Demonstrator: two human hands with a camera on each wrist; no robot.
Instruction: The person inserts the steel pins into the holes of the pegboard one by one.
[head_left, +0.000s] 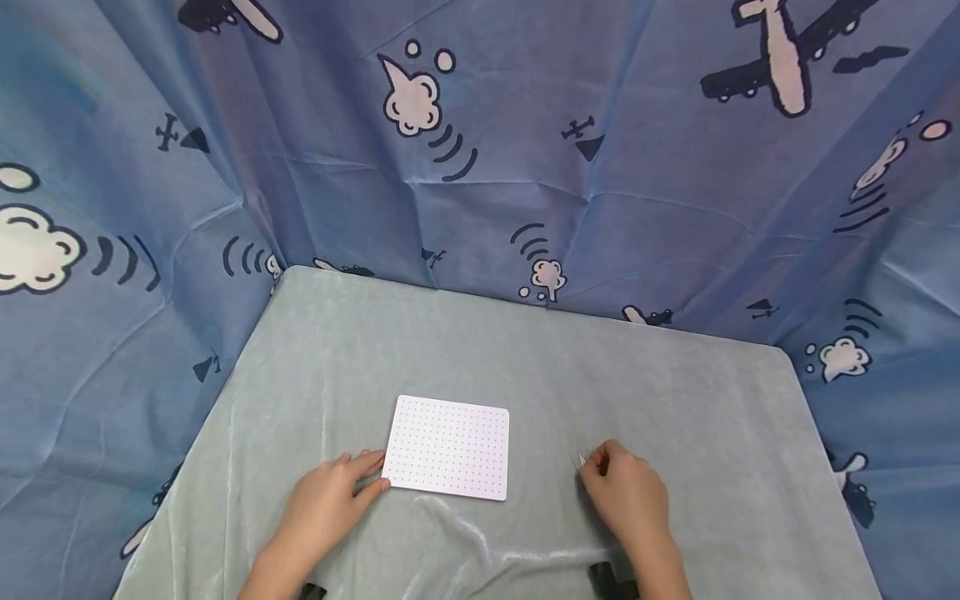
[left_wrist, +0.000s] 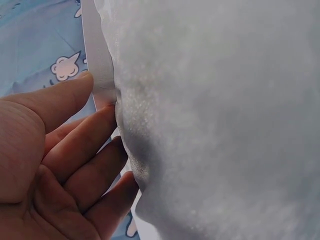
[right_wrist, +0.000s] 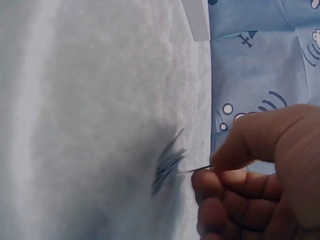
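A white board [head_left: 447, 448] with a grid of small dots lies flat on the cloth-covered table. My left hand [head_left: 330, 500] rests at its near left corner, thumb on the near edge and fingers along the left side. The left wrist view shows the board's pale side [left_wrist: 98, 45] close to the thumb and index fingertips, the fingers only loosely bent. To the right of the board, my right hand [head_left: 628, 492] pinches one thin metal pin [right_wrist: 201, 169] between thumb and index finger. Just beside those fingertips lies a small pile of similar thin pins [right_wrist: 167, 167] on the cloth.
A pale, wrinkled cloth [head_left: 540, 358] covers the table, with folds near the front. Blue curtains [head_left: 495, 208] printed with clouds and planes hang behind and at both sides. A black strap-like piece [head_left: 611, 581] shows by the right wrist.
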